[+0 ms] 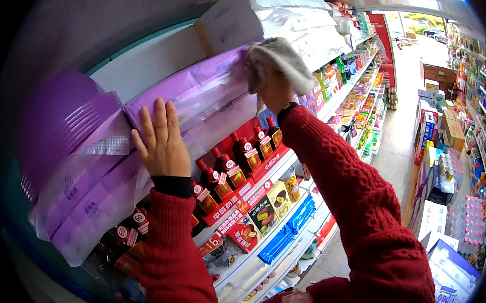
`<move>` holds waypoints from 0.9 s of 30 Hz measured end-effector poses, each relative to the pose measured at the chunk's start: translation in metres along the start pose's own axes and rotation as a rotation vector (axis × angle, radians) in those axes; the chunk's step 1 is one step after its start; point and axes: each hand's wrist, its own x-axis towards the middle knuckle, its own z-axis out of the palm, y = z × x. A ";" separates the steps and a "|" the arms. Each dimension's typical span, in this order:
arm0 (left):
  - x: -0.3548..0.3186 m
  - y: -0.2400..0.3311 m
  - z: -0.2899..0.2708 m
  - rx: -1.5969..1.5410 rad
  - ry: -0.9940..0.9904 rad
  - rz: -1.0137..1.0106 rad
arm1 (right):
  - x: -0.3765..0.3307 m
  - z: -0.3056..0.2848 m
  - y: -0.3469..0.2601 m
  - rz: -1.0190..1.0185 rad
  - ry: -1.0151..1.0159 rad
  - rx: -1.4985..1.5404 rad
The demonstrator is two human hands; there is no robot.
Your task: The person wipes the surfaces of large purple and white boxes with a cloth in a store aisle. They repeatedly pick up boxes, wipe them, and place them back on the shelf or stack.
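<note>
A long purple pack in clear plastic wrap (203,101) lies on top of the shelf unit. My left hand (165,143) rests against its front, fingers stretched and spread, holding nothing. A grey cloth (289,64) is bunched in my right hand (276,91) at the pack's right end; motion blurs the cloth slightly. Most of the right hand's fingers are hidden by the cloth. Below the pack, several dark bottles with red caps (236,174) stand in a row in red display trays.
To the left is a purple rounded package (64,130) beside more wrapped purple packs (94,195). White wrapped packs (296,21) sit at the upper right. Lower shelves carry boxes and blue packets (287,235). Across the aisle floor (397,140) stand stacked cartons (453,128) and another stocked shelf.
</note>
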 end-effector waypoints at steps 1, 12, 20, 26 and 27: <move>-0.002 0.000 0.007 0.022 -0.134 -0.033 | -0.001 0.013 -0.002 0.153 -0.041 0.239; -0.002 0.006 0.025 -0.195 -0.210 -0.069 | -0.029 0.020 0.034 0.085 -0.158 0.011; -0.241 0.227 0.017 -1.549 -0.368 0.311 | -0.194 -0.305 -0.020 1.333 0.116 0.774; -0.582 0.375 -0.076 -1.862 -1.632 0.697 | -0.241 -0.616 -0.187 1.292 0.245 -0.506; -0.610 0.391 -0.102 -1.901 -1.749 0.784 | -0.222 -0.636 -0.225 1.200 0.281 -0.690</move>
